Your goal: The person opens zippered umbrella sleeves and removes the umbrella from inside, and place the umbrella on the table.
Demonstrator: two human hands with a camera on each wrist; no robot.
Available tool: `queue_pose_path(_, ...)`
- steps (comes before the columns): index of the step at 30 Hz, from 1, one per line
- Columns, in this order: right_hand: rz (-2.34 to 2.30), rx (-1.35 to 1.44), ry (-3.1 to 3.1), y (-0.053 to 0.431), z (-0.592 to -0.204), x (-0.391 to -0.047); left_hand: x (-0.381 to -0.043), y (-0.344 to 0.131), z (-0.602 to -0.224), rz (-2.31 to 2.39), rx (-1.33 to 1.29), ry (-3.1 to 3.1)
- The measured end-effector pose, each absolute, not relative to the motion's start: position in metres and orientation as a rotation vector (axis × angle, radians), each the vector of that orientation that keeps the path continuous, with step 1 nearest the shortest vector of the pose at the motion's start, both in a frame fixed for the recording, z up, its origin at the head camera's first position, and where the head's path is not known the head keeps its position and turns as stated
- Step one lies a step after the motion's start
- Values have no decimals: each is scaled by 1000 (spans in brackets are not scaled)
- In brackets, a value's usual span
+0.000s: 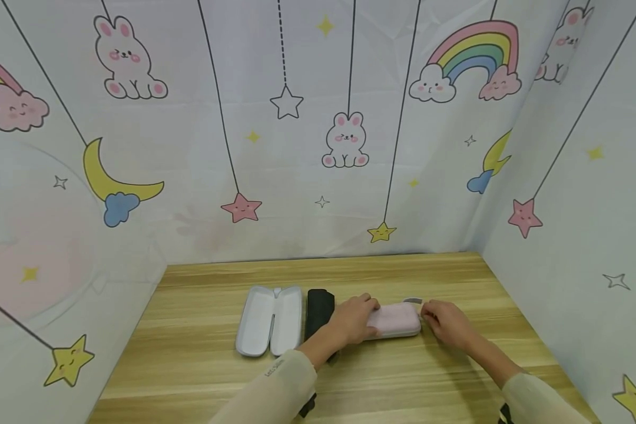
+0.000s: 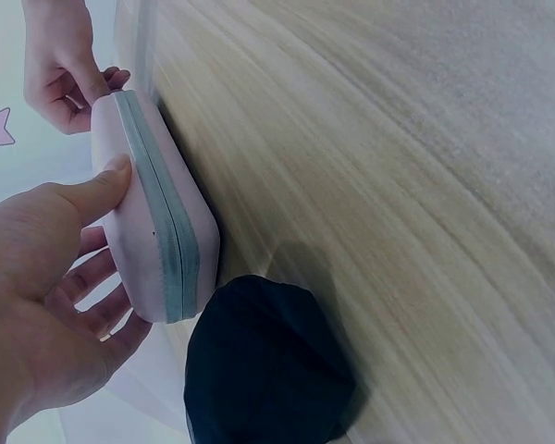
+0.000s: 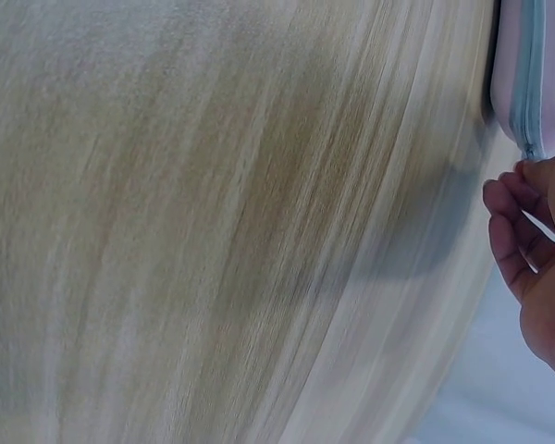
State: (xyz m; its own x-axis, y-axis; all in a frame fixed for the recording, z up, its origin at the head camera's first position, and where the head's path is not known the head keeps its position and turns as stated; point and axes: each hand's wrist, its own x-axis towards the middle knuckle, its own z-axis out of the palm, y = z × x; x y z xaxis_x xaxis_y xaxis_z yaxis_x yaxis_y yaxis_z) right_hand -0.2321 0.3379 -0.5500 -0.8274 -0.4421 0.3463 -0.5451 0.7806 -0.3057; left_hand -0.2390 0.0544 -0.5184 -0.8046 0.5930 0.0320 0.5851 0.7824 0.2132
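Note:
A pink zippered case (image 1: 394, 321) with a grey-green zipper band (image 2: 166, 222) lies on the wooden table. Its zipper looks closed along the side facing the left wrist camera. My left hand (image 1: 352, 319) grips the case's left end, thumb on the near face and fingers over the far one. At the other end, my right hand (image 1: 447, 324) pinches the zipper end (image 3: 530, 151) with thumb and curled fingers; the pull itself is hidden by the fingertips. Just left of my left hand is a black folded fabric item (image 1: 318, 309), partly covered by that forearm.
A white hard glasses case (image 1: 269, 321) stands opened flat on the left of the table (image 1: 206, 377). A small grey-and-white strip (image 1: 413, 300) shows behind the pink case. Patterned cloth walls (image 1: 297, 176) enclose the table at the back and sides.

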Motion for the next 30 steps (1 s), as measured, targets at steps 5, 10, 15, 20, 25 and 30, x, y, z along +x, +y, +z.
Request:
queue_pose_path(5, 579, 764, -2735, 339, -549, -229, -239, 54, -518, 334, 971, 2930)
queue_pose_path(10, 583, 762, -2769, 340, -550, -228, -239, 54, -519, 343, 975, 2927)
queue_pose_path(15, 586, 771, -2759, 342, -550, -229, -239, 54, -517, 346, 977, 2927)
queue_pose_path(20, 583, 781, -2780, 343, -550, -229, -239, 54, -518, 335, 978, 2931)
queue_pose_path(25, 573, 807, -2794, 343, -548, -226, -239, 54, -518, 342, 977, 2931)
queue_pose_path(30, 585, 873, -2754, 344, -546, -223, -238, 54, -518, 349, 970, 2929)
